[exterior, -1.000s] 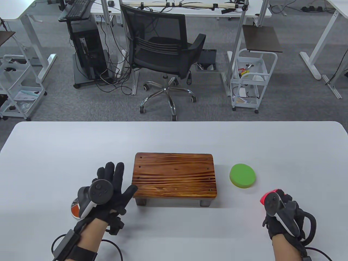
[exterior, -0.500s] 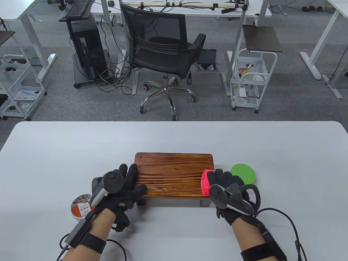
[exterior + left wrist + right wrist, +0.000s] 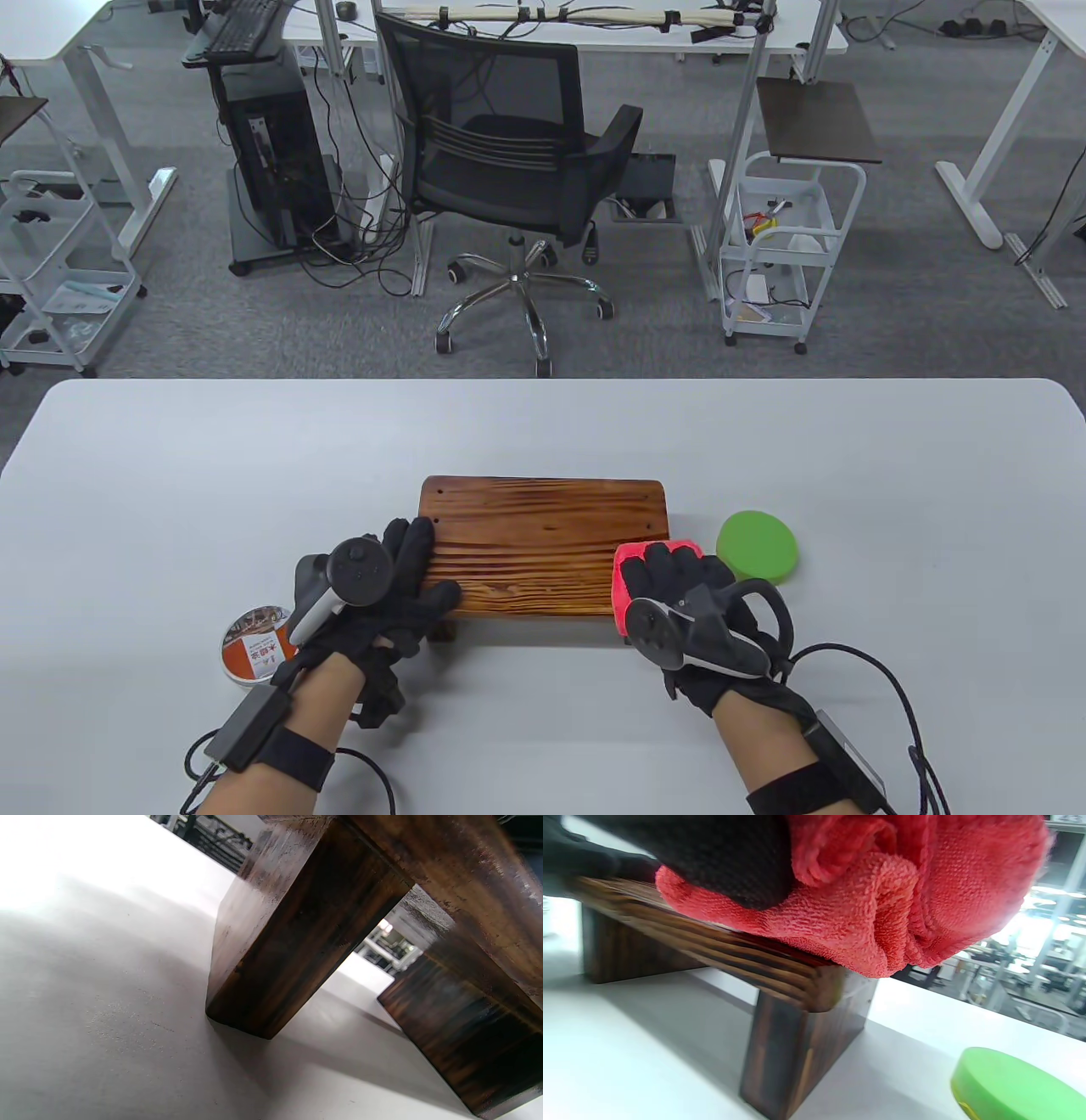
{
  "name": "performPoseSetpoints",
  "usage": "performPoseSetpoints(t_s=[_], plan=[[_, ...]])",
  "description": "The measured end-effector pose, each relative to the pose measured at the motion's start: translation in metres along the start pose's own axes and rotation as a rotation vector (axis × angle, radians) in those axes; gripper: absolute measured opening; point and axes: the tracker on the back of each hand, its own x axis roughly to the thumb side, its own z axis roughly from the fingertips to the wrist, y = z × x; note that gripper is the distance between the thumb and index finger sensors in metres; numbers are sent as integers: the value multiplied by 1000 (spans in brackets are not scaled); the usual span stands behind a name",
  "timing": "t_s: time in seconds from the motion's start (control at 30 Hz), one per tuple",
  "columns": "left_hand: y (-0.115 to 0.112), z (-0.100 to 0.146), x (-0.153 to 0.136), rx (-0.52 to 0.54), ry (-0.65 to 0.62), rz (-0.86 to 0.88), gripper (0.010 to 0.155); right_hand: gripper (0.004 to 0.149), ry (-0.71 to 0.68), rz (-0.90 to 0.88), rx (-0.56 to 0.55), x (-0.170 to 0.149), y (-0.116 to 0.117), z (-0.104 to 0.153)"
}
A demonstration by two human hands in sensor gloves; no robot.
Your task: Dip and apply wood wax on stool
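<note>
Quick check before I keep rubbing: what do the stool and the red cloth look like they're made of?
Stool: apparently solid wood, dark-stained, with bold grain stripes and a slight sheen. Red cloth: looks like soft looped terry or microfiber; its nubby pile folds under the right hand.

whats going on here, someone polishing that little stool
Yes. The right hand presses a red cloth on the right end of the wooden stool. The left hand rests on the stool's left end, apparently steadying it. An open wax tin sits by the left wrist, and a green lid lies right of the stool.
</note>
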Motion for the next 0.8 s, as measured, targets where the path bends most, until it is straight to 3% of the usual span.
performPoseSetpoints(t_s=[0.2,0.5,0.67,0.8], plan=[[0,0,0,-9,9,-2,101,67,-128,-52,-6,-2,-2,8],[0,0,-1,-15,12,-4,102,68,92,30,45,-9,-2,-10],[0,-1,-1,-19,13,-3,103,67,-111,-48,48,22,-12,-9],[0,-1,-1,-23,13,-1,103,67,-128,-5,69,28,-16,-13]])
